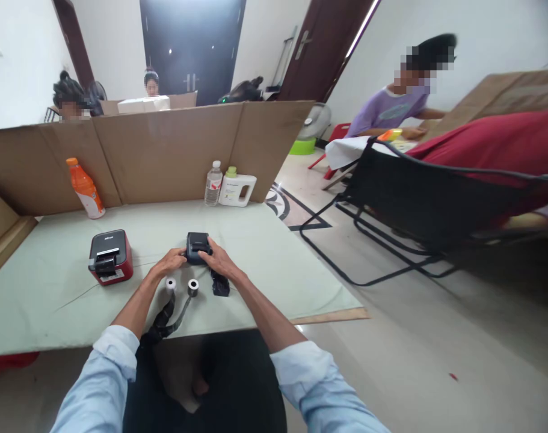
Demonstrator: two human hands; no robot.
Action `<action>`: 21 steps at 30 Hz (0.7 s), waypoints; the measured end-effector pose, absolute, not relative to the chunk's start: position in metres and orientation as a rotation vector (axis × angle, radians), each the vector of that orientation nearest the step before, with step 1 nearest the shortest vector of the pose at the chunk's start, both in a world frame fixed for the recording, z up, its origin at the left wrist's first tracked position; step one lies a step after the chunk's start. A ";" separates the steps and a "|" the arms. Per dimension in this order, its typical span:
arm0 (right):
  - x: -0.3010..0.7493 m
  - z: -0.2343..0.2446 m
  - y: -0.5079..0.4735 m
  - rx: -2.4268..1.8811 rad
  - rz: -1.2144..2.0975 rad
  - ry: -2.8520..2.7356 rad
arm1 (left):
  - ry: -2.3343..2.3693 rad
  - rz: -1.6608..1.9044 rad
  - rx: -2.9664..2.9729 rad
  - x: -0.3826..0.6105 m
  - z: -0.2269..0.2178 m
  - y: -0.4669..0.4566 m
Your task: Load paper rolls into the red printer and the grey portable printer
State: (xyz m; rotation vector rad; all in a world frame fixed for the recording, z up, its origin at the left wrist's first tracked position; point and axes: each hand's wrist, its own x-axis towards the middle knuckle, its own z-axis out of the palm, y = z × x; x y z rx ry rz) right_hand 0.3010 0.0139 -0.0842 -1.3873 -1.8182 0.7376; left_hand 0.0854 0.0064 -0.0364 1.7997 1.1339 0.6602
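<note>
A small black device that looks like a portable printer (198,241) rests on the green cloth, between my hands. My left hand (171,262) grips its left side, fingers closed at the edge. With the thumb on its front and the fingers along the right side, my right hand (218,258) holds it too. Just below lie a white roll (171,282) and a second roll (193,285), with a crumpled black strip (165,314) trailing toward me. Another piece of black film (220,284) lies under my right wrist. The device's underside is hidden.
A red-and-black label printer (110,255) stands on the left. Along the cardboard screen (165,156) are an orange bottle (85,187), a clear water bottle (213,183) and a white jug (237,189). Other people sit beyond the screen and at the right, near a black folding chair (409,192).
</note>
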 end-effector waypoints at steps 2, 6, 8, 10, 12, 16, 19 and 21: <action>0.304 -0.089 0.014 -1.440 0.748 -1.783 | 1.130 0.612 1.797 0.094 -0.037 0.014; 0.312 -0.093 0.016 -1.480 0.745 -1.702 | 1.108 0.571 1.792 0.104 -0.035 0.019; 0.316 -0.092 0.017 -1.473 0.753 -1.660 | 1.098 0.559 1.792 0.108 -0.033 0.019; 0.319 -0.090 0.014 -1.442 0.755 -1.633 | 1.080 0.546 1.795 0.109 -0.032 0.019; 0.320 -0.090 0.008 -1.408 0.734 -1.618 | 1.025 0.553 1.803 0.109 -0.031 0.018; 0.318 -0.096 -0.017 -1.509 0.638 -1.608 | 0.900 0.611 1.822 0.106 -0.034 0.017; 0.318 -0.101 -0.034 -1.585 0.577 -1.672 | 0.902 0.625 1.821 0.106 -0.038 0.016; 0.320 -0.102 -0.040 -1.619 0.566 -1.707 | 0.897 0.628 1.822 0.106 -0.040 0.015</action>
